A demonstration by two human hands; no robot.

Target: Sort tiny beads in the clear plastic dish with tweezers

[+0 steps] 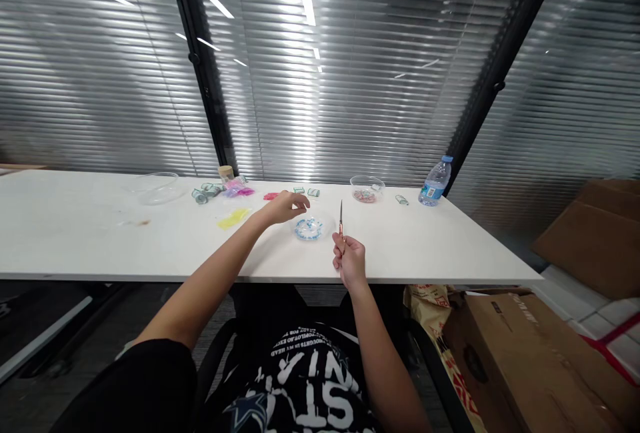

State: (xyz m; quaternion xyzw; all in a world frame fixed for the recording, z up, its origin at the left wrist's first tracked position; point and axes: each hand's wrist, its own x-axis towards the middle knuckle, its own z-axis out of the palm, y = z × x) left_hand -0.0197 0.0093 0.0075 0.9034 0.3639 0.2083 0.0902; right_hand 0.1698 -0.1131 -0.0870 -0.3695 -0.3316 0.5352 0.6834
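Observation:
My right hand grips a pair of scissors by its copper-coloured handles, with the closed blades pointing up and away from me. To the left, my left hand hovers above a shallow clear dish with small blue and white bits in it. The fingers of that hand are bent together in a pinch; anything between them is too small to make out. A yellow sheet or packet lies left of the dish, and a red piece sits just behind my left hand.
Along the back of the white table stand a clear bowl with reddish bits, a water bottle, a cork-topped jar and several small green-printed rolls. Pink and purple packets lie there too. Cardboard boxes sit at right.

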